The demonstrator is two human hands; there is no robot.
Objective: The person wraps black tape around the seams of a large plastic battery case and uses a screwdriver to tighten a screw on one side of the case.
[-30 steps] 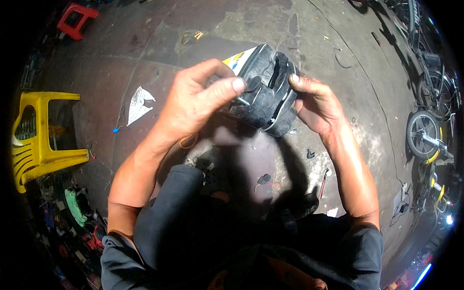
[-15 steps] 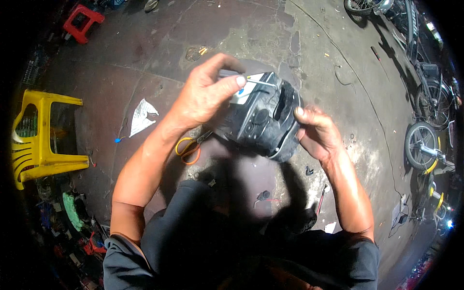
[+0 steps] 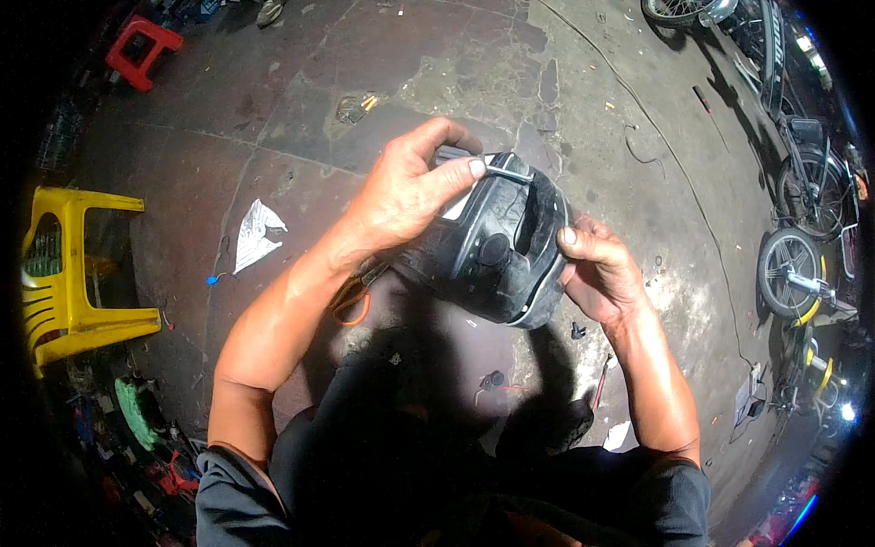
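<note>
A bulky black plastic housing (image 3: 492,251) is held up before me, scuffed and dusty, with a round knob-like part on its face and a long dark opening along its right side. My left hand (image 3: 410,187) is closed around a screwdriver (image 3: 509,172), its thin metal shaft lying across the top edge of the housing. Whether its tip sits in anything is too small to tell. On the other side, my right hand (image 3: 603,271) grips the housing's right rim, thumb on top. Below my left forearm, orange-handled scissors (image 3: 354,308) lie partly hidden on the floor.
A yellow plastic stool (image 3: 73,273) lies on its side at left, with a red stool (image 3: 141,50) farther back. Torn white paper (image 3: 259,233) is on the floor (image 3: 273,109). A long cable (image 3: 674,150) runs at right, near motorcycles (image 3: 811,182) and a loose wheel (image 3: 789,275).
The housing has come slightly nearer and its face has turned a little toward me. My left hand with the screwdriver has shifted a little right and nearer. My right hand keeps its grip.
</note>
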